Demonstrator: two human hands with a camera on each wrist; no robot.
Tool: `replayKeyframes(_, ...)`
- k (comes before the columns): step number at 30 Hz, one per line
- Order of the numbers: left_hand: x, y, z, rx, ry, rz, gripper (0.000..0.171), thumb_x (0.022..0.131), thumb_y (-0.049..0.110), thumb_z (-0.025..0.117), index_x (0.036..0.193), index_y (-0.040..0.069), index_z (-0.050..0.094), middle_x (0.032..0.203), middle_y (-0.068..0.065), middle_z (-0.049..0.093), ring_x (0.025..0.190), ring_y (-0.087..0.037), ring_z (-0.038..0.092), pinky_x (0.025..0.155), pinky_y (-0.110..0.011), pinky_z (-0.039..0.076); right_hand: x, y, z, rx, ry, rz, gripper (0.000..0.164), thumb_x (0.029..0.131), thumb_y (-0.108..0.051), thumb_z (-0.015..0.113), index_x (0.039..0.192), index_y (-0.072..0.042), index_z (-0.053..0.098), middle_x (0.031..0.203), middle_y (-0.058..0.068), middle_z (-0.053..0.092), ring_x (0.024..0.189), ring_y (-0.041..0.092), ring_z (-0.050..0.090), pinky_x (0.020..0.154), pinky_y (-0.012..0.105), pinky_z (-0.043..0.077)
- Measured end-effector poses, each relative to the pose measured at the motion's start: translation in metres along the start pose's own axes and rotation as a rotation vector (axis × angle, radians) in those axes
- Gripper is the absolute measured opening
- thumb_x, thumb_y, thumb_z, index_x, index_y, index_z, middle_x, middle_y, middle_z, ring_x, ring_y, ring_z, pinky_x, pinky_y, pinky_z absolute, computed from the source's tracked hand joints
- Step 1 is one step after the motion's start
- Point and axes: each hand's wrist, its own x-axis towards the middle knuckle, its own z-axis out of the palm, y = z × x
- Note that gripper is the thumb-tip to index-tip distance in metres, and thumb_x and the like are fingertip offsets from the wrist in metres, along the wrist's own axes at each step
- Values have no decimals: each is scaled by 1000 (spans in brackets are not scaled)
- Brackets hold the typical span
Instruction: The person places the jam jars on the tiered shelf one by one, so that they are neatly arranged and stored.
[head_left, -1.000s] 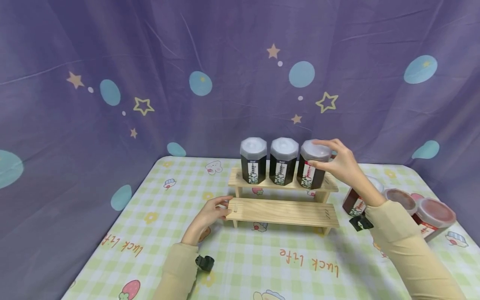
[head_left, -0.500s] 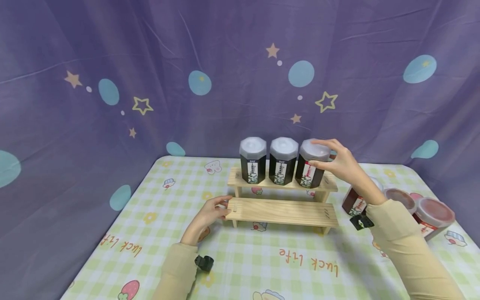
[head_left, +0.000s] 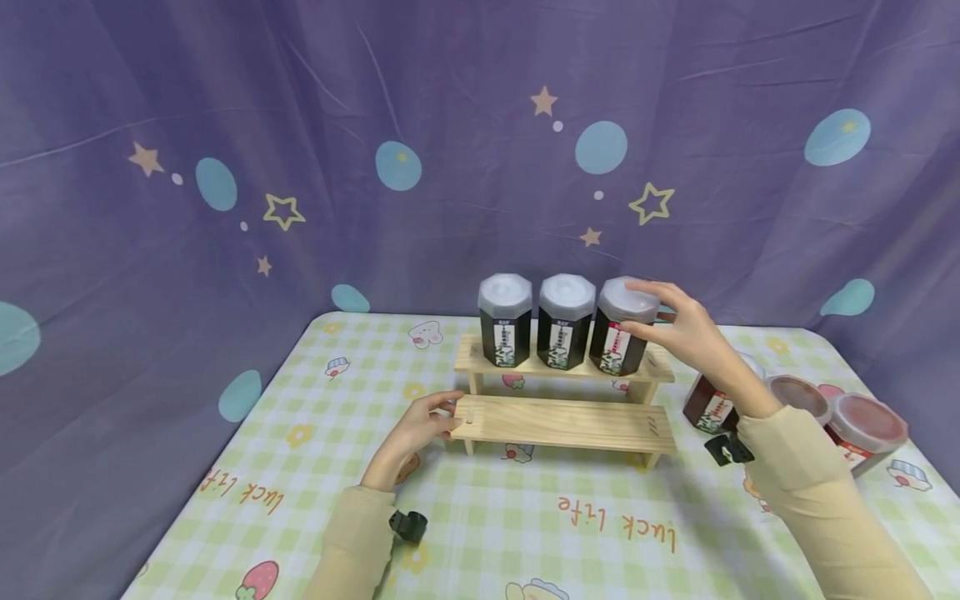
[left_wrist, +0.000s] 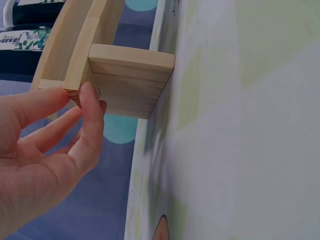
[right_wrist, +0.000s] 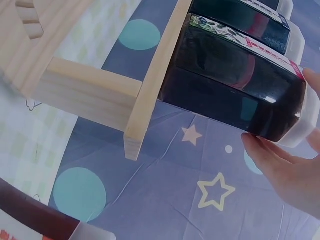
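Observation:
Three dark jars with whitish octagonal lids stand on the upper board of a two-step wooden shelf (head_left: pixel 564 422): a left jar (head_left: pixel 506 325), a middle jar (head_left: pixel 564 325) and a right jar (head_left: pixel 617 337) with a red-topped label. My right hand (head_left: pixel 678 325) holds the right jar near its lid, with fingers on either side. The jar's base meets the upper board in the right wrist view. At the left end of the lower board, my left hand (head_left: pixel 420 423) pinches the wood between thumb and fingers, as the left wrist view shows up close.
Right of the shelf, behind my right forearm, are a dark jar (head_left: pixel 708 406) with a whitish lid and reddish-lidded jars (head_left: pixel 866 429). A checked cloth (head_left: pixel 495 533) covers the table, and a purple curtain (head_left: pixel 465 225) hangs behind it.
The right jar has shifted very slightly left on the upper board, and my right wrist has edged slightly right. My left hand stays at the shelf end.

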Motion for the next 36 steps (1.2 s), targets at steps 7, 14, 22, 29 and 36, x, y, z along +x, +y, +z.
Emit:
replayKeyframes(7, -1, -1, 0, 10, 10, -2, 45, 83, 1, 57, 127, 1, 46, 103, -17, 50, 67, -16, 56, 66, -39, 53, -14, -2, -6, -2, 47, -46, 47, 79, -21, 67, 123, -10, 53, 125, 7, 46, 112, 23, 43, 90, 39, 43)
replayKeyframes(14, -1, -1, 0, 9, 8, -3, 46, 83, 1, 57, 127, 1, 46, 103, -17, 50, 67, -15, 56, 66, -39, 53, -28, -3, -12, -20, 74, -80, 45, 81, -16, 65, 124, -12, 52, 120, 6, 48, 104, 19, 49, 88, 33, 44)
replayKeyframes(22, 0, -1, 0, 5, 5, 1, 45, 83, 1, 56, 127, 1, 46, 101, -16, 50, 68, -16, 56, 66, -38, 53, -42, 0, -16, -50, 92, -93, 40, 83, -16, 63, 122, -9, 54, 116, 7, 49, 97, -1, 47, 83, 9, 41)
replayKeyframes(29, 0, 0, 1, 1, 4, 15, 45, 83, -2, 55, 127, -3, 45, 103, -18, 50, 68, -15, 56, 65, -38, 53, -54, 1, -22, -73, 109, -79, 38, 83, -15, 62, 119, -8, 55, 113, 3, 50, 95, -6, 47, 82, 5, 40)
replayKeyframes(36, 0, 1, 2, -4, 16, 4, 46, 82, -3, 56, 127, -3, 45, 103, -18, 50, 66, -14, 56, 64, -37, 53, -67, 5, -29, -63, 129, -77, 36, 81, -12, 64, 117, -12, 58, 107, -12, 51, 94, -6, 49, 81, 4, 39)
